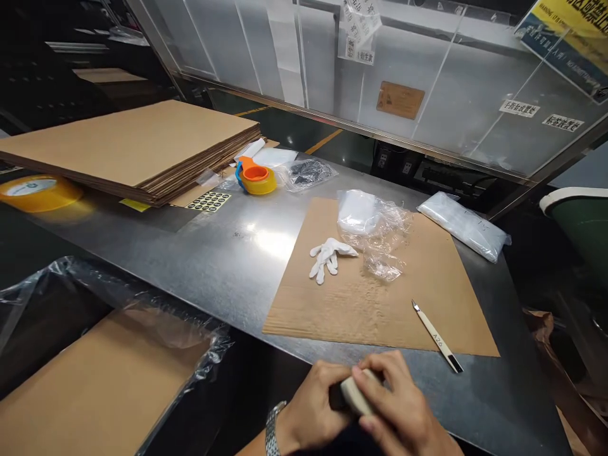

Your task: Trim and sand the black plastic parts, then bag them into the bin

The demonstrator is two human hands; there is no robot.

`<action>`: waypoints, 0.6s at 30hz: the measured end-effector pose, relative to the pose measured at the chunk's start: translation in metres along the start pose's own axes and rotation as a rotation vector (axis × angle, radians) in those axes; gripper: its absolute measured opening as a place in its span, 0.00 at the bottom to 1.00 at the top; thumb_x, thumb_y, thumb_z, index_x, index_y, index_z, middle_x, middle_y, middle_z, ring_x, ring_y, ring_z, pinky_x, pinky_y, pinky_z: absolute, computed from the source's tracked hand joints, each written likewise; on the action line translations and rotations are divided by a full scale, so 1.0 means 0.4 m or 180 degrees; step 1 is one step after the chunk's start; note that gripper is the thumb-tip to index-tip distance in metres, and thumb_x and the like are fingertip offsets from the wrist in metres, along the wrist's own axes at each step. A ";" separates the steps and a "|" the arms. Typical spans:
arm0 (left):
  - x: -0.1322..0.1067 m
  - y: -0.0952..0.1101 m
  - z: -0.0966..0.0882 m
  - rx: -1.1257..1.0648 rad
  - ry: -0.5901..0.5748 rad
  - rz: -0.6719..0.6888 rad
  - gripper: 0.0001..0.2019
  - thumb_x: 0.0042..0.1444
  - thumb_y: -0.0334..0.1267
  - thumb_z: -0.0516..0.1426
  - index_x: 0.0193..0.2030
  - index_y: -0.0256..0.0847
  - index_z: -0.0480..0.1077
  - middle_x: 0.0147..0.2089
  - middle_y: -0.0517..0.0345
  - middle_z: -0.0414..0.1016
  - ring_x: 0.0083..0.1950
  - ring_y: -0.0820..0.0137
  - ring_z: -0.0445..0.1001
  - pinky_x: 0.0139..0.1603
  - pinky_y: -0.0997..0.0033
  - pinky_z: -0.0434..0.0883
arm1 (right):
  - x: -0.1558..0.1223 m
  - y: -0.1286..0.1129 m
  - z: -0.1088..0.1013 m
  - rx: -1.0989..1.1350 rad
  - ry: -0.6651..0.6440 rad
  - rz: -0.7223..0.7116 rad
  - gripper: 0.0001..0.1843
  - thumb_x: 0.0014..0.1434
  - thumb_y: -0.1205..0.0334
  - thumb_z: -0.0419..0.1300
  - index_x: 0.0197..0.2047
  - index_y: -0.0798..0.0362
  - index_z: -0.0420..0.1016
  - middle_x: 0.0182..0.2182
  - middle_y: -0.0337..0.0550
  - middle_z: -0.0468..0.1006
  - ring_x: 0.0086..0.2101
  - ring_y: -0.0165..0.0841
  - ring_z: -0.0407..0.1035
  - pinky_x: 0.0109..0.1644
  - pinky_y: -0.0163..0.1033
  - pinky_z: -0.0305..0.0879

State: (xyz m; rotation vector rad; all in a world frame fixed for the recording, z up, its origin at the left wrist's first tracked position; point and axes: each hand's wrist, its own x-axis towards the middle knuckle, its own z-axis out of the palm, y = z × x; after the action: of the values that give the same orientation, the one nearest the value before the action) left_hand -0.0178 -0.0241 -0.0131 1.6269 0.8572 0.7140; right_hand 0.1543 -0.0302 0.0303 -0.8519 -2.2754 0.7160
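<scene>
At the table's front edge, my left hand (316, 402) and my right hand (399, 402) come together around a small cream-coloured, rounded object (357, 396), perhaps a roll. Fingers of both hands are bent closed about it and cover much of it; its exact kind is unclear. Beyond them lies a cardboard sheet (332, 316). A pen-shaped craft knife (436, 335) marked A26 rests across its front right edge, blade pointing away. On the sheet are a white glove (329, 258) and crumpled clear plastic bags (380, 221).
Stacked cardboard sheets (142, 139) stand at the left, near a yellow tape roll (40, 193), a tape dispenser (256, 177) and a label sheet (209, 201). A plastic-lined box (211, 361) sits lower left. A plastic-wrapped pack (465, 225) lies at the right.
</scene>
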 end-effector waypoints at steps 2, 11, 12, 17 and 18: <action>0.001 0.000 0.002 -0.0204 -0.0030 0.0056 0.08 0.49 0.33 0.53 0.21 0.40 0.61 0.22 0.62 0.61 0.24 0.74 0.60 0.26 0.73 0.59 | -0.001 -0.003 0.011 0.0056 0.0100 -0.0250 0.28 0.63 0.60 0.48 0.65 0.50 0.49 0.43 0.51 0.65 0.40 0.38 0.61 0.41 0.45 0.65; -0.012 -0.030 0.046 -0.3416 0.0199 -0.0850 0.20 0.50 0.54 0.56 0.40 0.39 0.65 0.28 0.56 0.73 0.25 0.68 0.72 0.28 0.70 0.66 | -0.045 0.009 0.070 0.0582 0.0931 0.0699 0.23 0.64 0.56 0.48 0.62 0.45 0.57 0.46 0.50 0.67 0.44 0.39 0.66 0.46 0.48 0.66; -0.008 -0.033 0.049 -0.3699 0.0467 -0.1025 0.20 0.52 0.54 0.55 0.39 0.37 0.66 0.29 0.54 0.74 0.26 0.68 0.73 0.31 0.69 0.67 | -0.054 0.009 0.099 0.0508 0.1120 0.0686 0.24 0.64 0.57 0.48 0.63 0.46 0.56 0.46 0.50 0.66 0.44 0.39 0.66 0.45 0.48 0.67; 0.012 -0.043 0.025 -0.5160 0.0282 -0.1942 0.23 0.51 0.57 0.54 0.34 0.35 0.71 0.39 0.50 0.77 0.33 0.64 0.76 0.42 0.63 0.68 | -0.120 -0.015 0.222 0.0073 0.1308 0.0684 0.24 0.64 0.57 0.49 0.63 0.42 0.55 0.45 0.50 0.68 0.43 0.39 0.67 0.40 0.44 0.69; 0.013 -0.043 0.020 -0.5298 0.0156 -0.2045 0.23 0.50 0.57 0.55 0.35 0.35 0.72 0.40 0.50 0.77 0.34 0.63 0.76 0.43 0.62 0.68 | -0.133 -0.018 0.231 0.0027 0.1275 0.0716 0.24 0.63 0.59 0.50 0.63 0.41 0.56 0.43 0.48 0.69 0.40 0.37 0.68 0.37 0.40 0.70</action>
State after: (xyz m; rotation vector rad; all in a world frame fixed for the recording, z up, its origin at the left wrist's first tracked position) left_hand -0.0113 -0.0218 -0.0316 -0.1581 0.4372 0.6420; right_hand 0.1208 -0.0978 -0.0456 -1.1467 -1.8391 0.5876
